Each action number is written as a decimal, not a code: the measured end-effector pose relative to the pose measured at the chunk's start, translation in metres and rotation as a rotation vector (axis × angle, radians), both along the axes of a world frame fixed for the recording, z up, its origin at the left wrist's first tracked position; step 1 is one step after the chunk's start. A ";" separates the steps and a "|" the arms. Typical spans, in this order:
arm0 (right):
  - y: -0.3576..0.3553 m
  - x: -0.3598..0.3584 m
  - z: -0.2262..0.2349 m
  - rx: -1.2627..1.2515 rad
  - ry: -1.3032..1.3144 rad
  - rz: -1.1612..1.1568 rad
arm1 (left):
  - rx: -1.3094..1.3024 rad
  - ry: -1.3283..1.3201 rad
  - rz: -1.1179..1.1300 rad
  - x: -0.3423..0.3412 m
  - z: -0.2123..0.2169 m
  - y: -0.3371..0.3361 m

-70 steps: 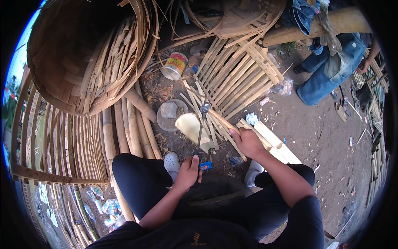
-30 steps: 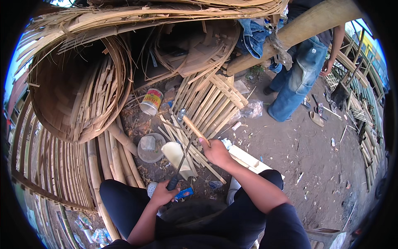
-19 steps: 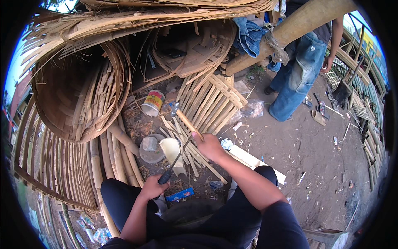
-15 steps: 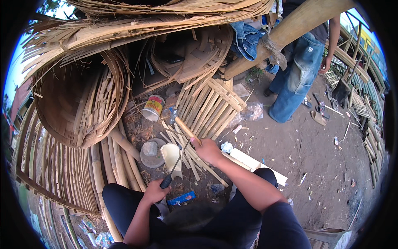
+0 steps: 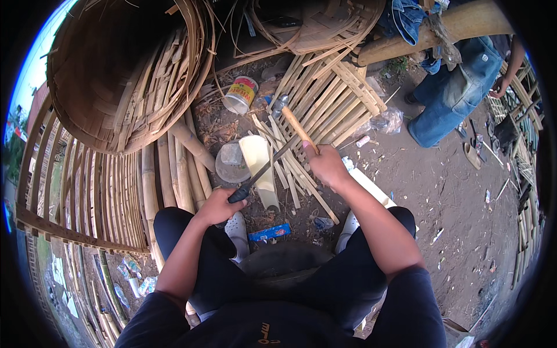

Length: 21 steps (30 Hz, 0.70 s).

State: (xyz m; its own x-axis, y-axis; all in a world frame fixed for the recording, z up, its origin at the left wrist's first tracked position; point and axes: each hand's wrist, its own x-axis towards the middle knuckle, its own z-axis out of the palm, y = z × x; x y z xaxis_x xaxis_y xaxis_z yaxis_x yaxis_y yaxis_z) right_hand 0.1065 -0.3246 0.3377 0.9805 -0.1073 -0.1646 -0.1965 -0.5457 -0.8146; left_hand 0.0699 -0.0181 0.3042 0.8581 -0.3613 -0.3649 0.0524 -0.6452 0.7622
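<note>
My left hand [image 5: 220, 207] is closed around the black handle of a long-bladed knife [image 5: 268, 165]. Its dark blade slants up to the right, crossing in front of a pale split bamboo piece [image 5: 255, 152]; whether they touch I cannot tell. In my right hand [image 5: 328, 167] is a hammer [image 5: 297, 124], gripped by its wooden handle, with the metal head pointing away from me. The knife's tip reaches close to the hammer handle. Beside the bamboo piece, a grey block [image 5: 231, 154] rests on a round grey base [image 5: 227, 170]. Loose bamboo strips [image 5: 293, 174] lie under and beyond the blade.
A slatted bamboo panel [image 5: 333, 107] lies ahead, near a paint-style bucket [image 5: 240, 94]. Large woven baskets [image 5: 87, 98] stand at far left, above bamboo poles [image 5: 165, 174]. A blue packet [image 5: 270, 232] lies between my feet. Another person in jeans [image 5: 458, 87] stands at right.
The view has tilted down, so the scene sits higher and more of my arms and legs shows. The knife blade now leans flatter to the right. Both hands keep their tools.
</note>
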 end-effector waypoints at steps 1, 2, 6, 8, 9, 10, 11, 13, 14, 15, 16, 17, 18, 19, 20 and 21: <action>0.000 0.001 -0.002 0.007 0.009 -0.002 | -0.009 -0.010 0.020 0.002 -0.002 0.001; 0.000 0.001 -0.004 0.014 0.019 -0.005 | -0.017 -0.020 0.041 0.003 -0.004 0.003; 0.002 0.005 -0.005 0.034 0.088 -0.024 | 0.098 -0.200 0.038 0.014 -0.006 0.003; 0.003 0.007 -0.005 0.024 0.103 -0.029 | 0.122 -0.277 0.022 0.015 -0.011 0.003; 0.005 0.009 -0.007 0.024 0.103 -0.026 | 0.110 -0.283 0.026 0.017 -0.017 0.004; 0.006 0.010 -0.009 0.024 0.104 -0.022 | 0.099 -0.288 0.031 0.018 -0.022 0.005; 0.007 0.012 -0.011 0.024 0.104 -0.017 | 0.088 -0.294 0.037 0.018 -0.027 0.006; 0.006 0.015 -0.017 0.015 0.080 -0.008 | 0.101 -0.297 0.054 0.018 -0.021 0.002; 0.007 0.014 -0.020 0.032 0.077 0.003 | 0.110 -0.325 0.078 0.013 -0.023 0.003; 0.006 0.014 -0.021 0.045 0.067 0.010 | 0.114 -0.359 0.100 0.011 -0.024 0.003; 0.005 0.013 -0.023 0.000 0.019 0.030 | 0.152 -0.346 0.111 0.011 -0.024 0.003; 0.003 0.012 -0.022 -0.023 -0.008 0.038 | 0.190 -0.331 0.121 0.010 -0.023 0.004; 0.004 0.010 -0.022 -0.044 -0.032 0.052 | 0.231 -0.315 0.136 0.008 -0.023 0.006; 0.004 0.009 -0.022 -0.065 -0.057 0.066 | 0.216 -0.282 0.168 0.008 -0.022 0.004; 0.004 0.008 -0.023 -0.083 -0.040 0.072 | 0.200 -0.249 0.200 0.008 -0.023 -0.001; 0.004 0.007 -0.024 -0.100 -0.024 0.079 | 0.186 -0.218 0.232 0.007 -0.022 -0.003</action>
State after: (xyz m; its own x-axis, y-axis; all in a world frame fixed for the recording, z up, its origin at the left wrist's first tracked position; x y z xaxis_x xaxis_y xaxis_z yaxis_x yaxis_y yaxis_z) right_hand 0.1131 -0.3206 0.3137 0.9901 -0.0443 -0.1329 -0.1305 -0.6374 -0.7594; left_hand 0.0766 -0.0213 0.2819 0.9741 -0.0931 -0.2059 0.0628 -0.7637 0.6425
